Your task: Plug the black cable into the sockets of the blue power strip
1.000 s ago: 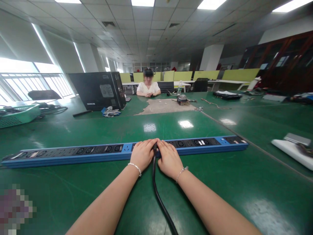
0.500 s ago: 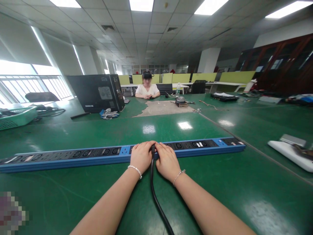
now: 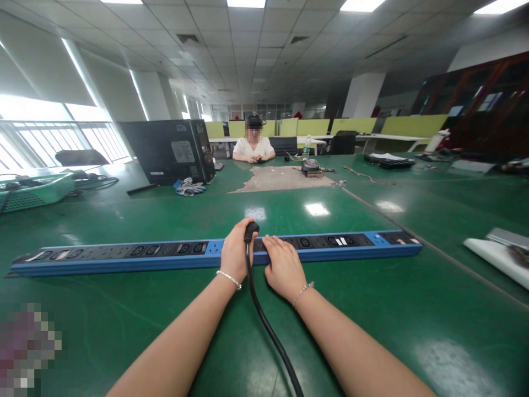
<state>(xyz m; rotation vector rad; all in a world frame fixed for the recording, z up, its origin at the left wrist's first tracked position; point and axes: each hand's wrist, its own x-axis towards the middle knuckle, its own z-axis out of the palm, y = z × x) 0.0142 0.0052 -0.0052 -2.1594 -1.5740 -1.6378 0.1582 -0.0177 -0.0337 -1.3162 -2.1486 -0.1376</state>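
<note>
A long blue power strip with black sockets lies across the green table in front of me. My left hand is closed around a black power plug, held just above the middle of the strip. From the plug a thick black cable runs down between my forearms and out of view. Just to the right, my right hand grips the strip, fingers over its top and thumb near the front side. The plug's contacts are hidden.
Farther back on the table stand a black computer case, gloves and a green basket. A person sits opposite. A white device lies at right; a blurred object is at lower left.
My left hand has lifted the plug up off the strip and slightly left, away from my right hand. My right hand stays on the strip. The view has shifted a little.
</note>
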